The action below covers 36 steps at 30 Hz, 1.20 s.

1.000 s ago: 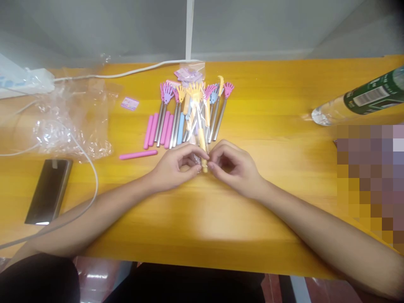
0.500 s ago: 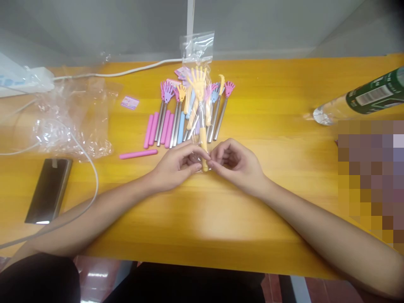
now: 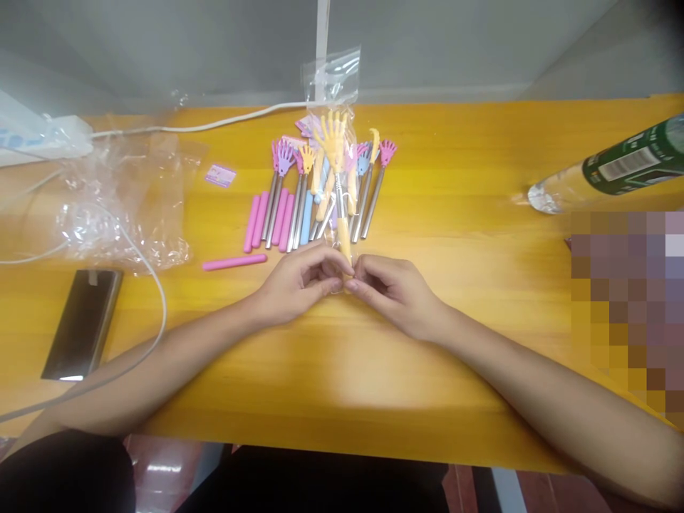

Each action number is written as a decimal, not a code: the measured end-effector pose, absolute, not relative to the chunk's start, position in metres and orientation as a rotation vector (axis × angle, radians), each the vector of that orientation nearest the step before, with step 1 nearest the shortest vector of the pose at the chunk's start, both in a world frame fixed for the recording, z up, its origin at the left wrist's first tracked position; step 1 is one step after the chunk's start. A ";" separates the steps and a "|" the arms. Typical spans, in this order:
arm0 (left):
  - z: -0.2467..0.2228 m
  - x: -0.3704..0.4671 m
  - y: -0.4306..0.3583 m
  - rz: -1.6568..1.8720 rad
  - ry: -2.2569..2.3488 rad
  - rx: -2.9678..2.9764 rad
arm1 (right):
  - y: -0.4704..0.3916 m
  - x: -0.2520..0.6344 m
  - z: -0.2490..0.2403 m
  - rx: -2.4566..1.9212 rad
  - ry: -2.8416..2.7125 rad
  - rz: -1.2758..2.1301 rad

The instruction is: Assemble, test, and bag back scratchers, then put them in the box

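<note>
I see the bagged yellow scratcher [image 3: 344, 235] running near-far above the counter [image 3: 481, 285], head far — both grips narrow, left hand [image 3: 291, 285] and right hand [image 3: 403, 293] pinching its near end.

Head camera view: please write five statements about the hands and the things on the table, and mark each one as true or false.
1. The yellow hand-shaped stick is inside a clear bag. True.
2. The left hand is resting on the phone. False: the left hand is at the lower end of the bag, apart from the dark phone.
3. The right hand is also at the bag's lower end. True.
4. The bottle is on the person's left. False: the bottle with a green label is on the right.
5. A white cable runs along the back of the table. True.
</note>
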State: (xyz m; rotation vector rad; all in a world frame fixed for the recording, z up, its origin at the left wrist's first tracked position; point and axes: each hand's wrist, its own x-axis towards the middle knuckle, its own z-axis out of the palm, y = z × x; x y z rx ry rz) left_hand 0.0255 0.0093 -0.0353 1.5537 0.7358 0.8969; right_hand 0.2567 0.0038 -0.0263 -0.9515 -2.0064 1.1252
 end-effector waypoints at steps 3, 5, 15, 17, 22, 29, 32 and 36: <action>-0.038 0.026 0.007 0.883 0.687 1.473 | 0.005 0.258 -0.027 -0.886 -2.048 1.103; -0.038 0.027 0.005 0.915 0.664 1.367 | 0.006 0.258 -0.027 -0.888 -2.024 1.121; -0.026 0.028 0.010 0.803 0.837 1.117 | 0.005 0.259 -0.027 -0.822 -1.878 1.201; -0.022 0.028 0.011 0.770 0.849 1.093 | 0.005 0.259 -0.028 -0.756 -1.914 1.169; -0.015 0.025 0.013 0.615 0.838 1.149 | 0.005 0.258 -0.027 -0.631 -1.989 1.095; -0.024 0.025 0.011 0.680 0.794 1.132 | 0.004 0.258 -0.027 -0.600 -2.009 1.048; -0.028 0.025 0.010 0.716 0.790 1.133 | 0.004 0.259 -0.028 -0.630 -2.009 1.069; -0.029 0.025 0.010 0.697 0.803 1.174 | 0.004 0.260 -0.028 -0.677 -2.048 1.150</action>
